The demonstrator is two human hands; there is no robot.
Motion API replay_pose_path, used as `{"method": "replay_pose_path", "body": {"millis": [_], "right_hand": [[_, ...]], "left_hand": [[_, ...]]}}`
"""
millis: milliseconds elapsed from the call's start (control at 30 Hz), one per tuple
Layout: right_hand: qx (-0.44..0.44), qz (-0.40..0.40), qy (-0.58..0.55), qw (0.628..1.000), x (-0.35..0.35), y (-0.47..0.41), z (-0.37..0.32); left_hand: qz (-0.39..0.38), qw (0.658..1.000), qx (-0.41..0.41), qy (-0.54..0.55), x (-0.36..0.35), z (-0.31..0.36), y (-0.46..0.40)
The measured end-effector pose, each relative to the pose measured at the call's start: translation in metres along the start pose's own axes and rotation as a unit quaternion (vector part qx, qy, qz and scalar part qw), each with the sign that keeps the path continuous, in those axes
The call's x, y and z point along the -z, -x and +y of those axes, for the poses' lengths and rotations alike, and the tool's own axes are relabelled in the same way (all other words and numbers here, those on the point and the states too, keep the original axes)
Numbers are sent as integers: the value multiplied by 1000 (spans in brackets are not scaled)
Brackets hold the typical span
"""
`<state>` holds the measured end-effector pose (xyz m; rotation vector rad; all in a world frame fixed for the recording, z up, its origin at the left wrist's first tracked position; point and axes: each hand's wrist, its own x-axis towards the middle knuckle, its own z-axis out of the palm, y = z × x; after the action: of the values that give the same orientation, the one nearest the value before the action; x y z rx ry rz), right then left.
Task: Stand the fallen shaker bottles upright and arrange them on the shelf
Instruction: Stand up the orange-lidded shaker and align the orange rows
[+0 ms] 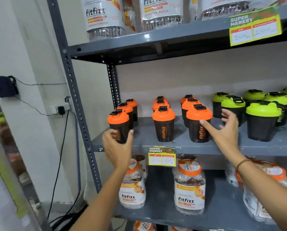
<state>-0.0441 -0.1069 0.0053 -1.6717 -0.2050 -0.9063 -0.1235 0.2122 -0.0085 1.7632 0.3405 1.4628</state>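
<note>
Black shaker bottles with orange lids (163, 124) are seen standing upright on the grey middle shelf (177, 144) in three front-to-back rows, orange "fitfizz" lettering running up their sides. To their right, black shaker bottles with green lids (261, 120) are grouped upright. None is seen lying down.

Shop: price tags (255, 27) on stocked shelves (206, 145)

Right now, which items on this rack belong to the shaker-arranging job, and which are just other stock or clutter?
Job:
orange-lidded shakers
green-lidded shakers
middle shelf
left hand, open
right hand, open

Not the job:
fitfizz jars
price tags
wall socket and charger
</note>
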Motion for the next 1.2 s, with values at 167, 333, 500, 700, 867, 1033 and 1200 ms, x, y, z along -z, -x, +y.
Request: {"method": "replay_pose_path", "body": {"millis": [167, 333, 500, 700, 867, 1033, 1200], "right_hand": [[201, 146, 63, 967, -29, 39, -43], [154, -33, 59, 986, -83, 80, -70], [11, -111, 147, 983, -114, 94, -61], [-60, -99, 195, 974, -129, 75, -64], [-77, -83, 224, 968, -140, 70, -62], [-65, -75, 243, 965, -146, 73, -60], [-60, -75, 250, 963, -147, 74, -60]], "left_hand": [[-122, 989, 62, -59, 12, -33, -42], [-283, 953, 101, -51, 8, -46, -59], [-291, 948, 97, -88, 4, -48, -60], [-281, 950, 95, -99, 0, -51, -65], [-258, 954, 100, -115, -3, -50, -64], [-237, 960, 95, -117, -5, -49, -60], [-228, 963, 83, -112, -4, -51, -57]]}}
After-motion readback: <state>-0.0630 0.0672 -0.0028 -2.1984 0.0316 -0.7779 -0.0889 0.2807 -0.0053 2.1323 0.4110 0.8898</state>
